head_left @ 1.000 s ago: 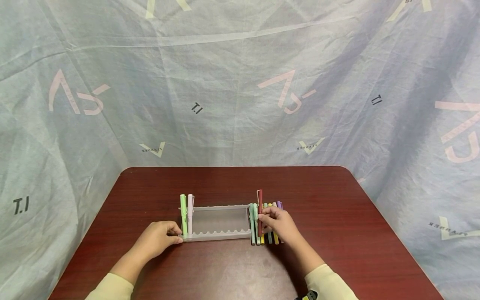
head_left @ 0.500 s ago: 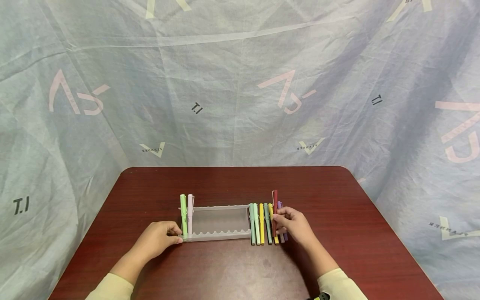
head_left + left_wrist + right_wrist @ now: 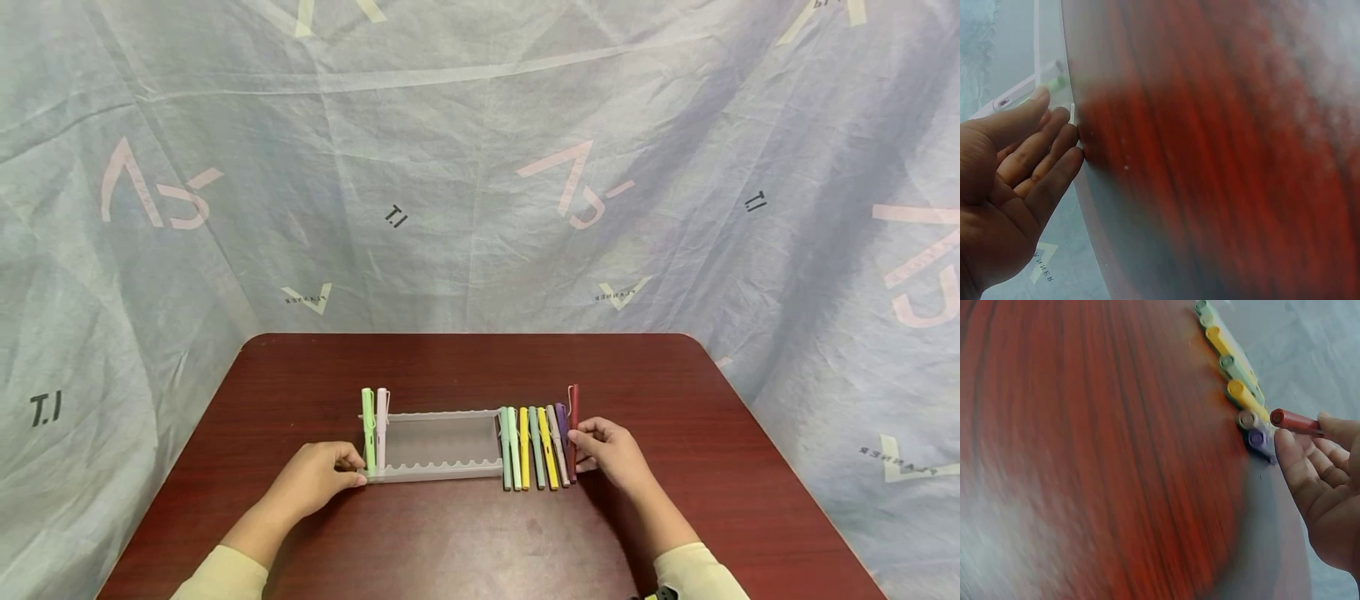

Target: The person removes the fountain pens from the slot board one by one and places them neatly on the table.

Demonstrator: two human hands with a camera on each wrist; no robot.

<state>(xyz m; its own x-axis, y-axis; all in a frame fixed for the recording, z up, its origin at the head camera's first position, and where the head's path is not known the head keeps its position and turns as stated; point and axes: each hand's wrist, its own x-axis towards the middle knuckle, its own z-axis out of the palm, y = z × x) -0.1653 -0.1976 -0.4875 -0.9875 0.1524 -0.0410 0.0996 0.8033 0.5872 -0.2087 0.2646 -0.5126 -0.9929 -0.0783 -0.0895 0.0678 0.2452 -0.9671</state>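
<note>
My left hand [image 3: 318, 477] grips the left front corner of a clear pen tray [image 3: 438, 474] with notched edges, between thumb and fingers. A light green pen [image 3: 368, 429] and a pale pink pen [image 3: 382, 429] lie in its leftmost notches. In my right hand [image 3: 617, 454] a dark red pen [image 3: 575, 410] is pinched between thumb and fingertips, just right of a purple pen [image 3: 562, 421]. The right wrist view has the red pen [image 3: 1297, 422] raised above the end of the pen row, its round end toward the camera.
Right of the tray lies a row of pens: pale green ones [image 3: 513, 450], yellow ones [image 3: 523, 450], a grey-green one [image 3: 536, 450] and a greyish one [image 3: 557, 446]. The dark red wooden table [image 3: 450, 542] meets a printed grey cloth [image 3: 465, 250] behind.
My right hand has carried the red pen rightward over the row, from beside the pale green pens to just past the purple one. The left hand and tray have stayed in place.
</note>
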